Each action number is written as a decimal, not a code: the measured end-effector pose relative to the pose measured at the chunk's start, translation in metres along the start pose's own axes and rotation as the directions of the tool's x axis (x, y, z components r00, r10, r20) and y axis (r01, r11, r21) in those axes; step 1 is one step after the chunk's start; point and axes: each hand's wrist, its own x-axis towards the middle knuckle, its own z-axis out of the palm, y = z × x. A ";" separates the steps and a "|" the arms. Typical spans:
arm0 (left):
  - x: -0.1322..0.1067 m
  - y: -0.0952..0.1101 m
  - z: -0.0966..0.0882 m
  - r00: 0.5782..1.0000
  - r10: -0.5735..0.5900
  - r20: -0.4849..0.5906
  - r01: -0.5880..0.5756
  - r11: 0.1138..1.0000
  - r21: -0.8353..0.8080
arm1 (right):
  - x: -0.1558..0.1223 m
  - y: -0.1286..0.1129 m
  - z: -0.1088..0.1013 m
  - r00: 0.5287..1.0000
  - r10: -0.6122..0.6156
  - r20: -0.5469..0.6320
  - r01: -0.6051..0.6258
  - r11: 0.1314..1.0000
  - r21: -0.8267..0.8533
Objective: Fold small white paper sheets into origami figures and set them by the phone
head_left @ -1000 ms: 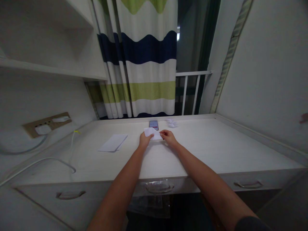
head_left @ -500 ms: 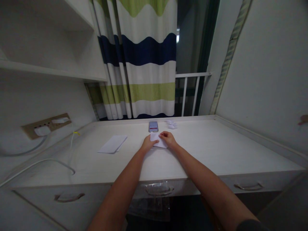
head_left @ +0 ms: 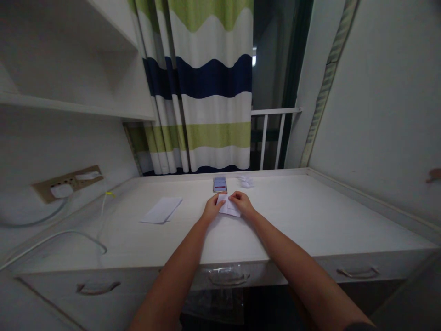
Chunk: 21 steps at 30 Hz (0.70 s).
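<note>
Folding paper: small white sheet (head_left: 230, 208) lies on the table (head_left: 310, 216), just before the phone (head_left: 219, 184).
Left hand (head_left: 214, 207): grip pinches the sheet's left edge.
Right hand (head_left: 241, 202): grip pinches its right edge.
Spare paper (head_left: 161, 209): well left.

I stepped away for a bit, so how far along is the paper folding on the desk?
Done: the small white paper already looks folded down to a compact shape, and some crumpled white bits lie beside the phone. In hand: the left hand and right hand both press on that paper on the desk. Left: the flat sheets further left lie untouched.
</note>
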 end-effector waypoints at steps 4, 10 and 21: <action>-0.001 0.005 0.001 1.000 0.001 0.022 -0.002 1.000 0.018 | 0.001 0.001 0.001 0.999 -0.010 -0.032 0.010 1.000 -0.006; -0.003 0.015 0.003 0.999 -0.025 0.033 0.024 0.999 0.036 | 0.001 0.000 0.001 0.999 0.015 -0.052 -0.015 1.000 -0.002; -0.003 0.011 0.001 0.990 -0.112 0.082 0.117 0.991 -0.063 | -0.003 -0.003 0.000 1.000 0.007 -0.026 -0.006 0.998 0.055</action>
